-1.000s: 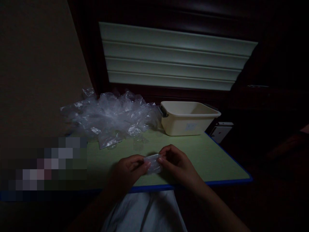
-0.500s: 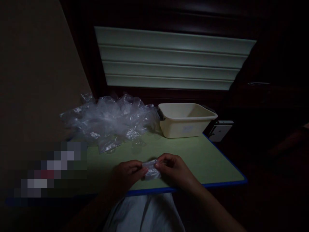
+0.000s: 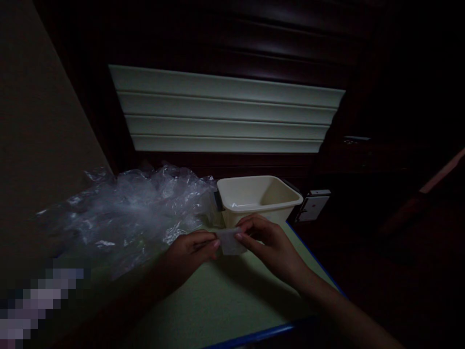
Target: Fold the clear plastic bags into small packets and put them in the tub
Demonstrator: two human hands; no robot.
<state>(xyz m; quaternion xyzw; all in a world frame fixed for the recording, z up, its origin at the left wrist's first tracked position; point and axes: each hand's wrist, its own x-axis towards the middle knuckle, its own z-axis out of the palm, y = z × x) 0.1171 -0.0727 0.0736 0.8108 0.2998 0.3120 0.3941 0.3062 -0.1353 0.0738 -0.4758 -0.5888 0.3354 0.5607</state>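
Observation:
Both hands hold a small folded piece of clear plastic [image 3: 230,242] above the green table [image 3: 225,305]. My left hand [image 3: 189,253] pinches its left edge and my right hand [image 3: 268,243] pinches its right edge. The piece hangs just in front of a cream plastic tub [image 3: 256,199], which looks empty. A large heap of crumpled clear plastic bags [image 3: 123,218] lies to the left of the hands.
The table has a blue rim [image 3: 254,334] and ends at the right just past the tub. A small white device [image 3: 312,206] sits right of the tub. A pale slatted panel [image 3: 225,114] stands behind; the room is very dark.
The hands have carried the plastic piece forward from the table's near edge to just in front of the tub. The camera has swung to the right and closer.

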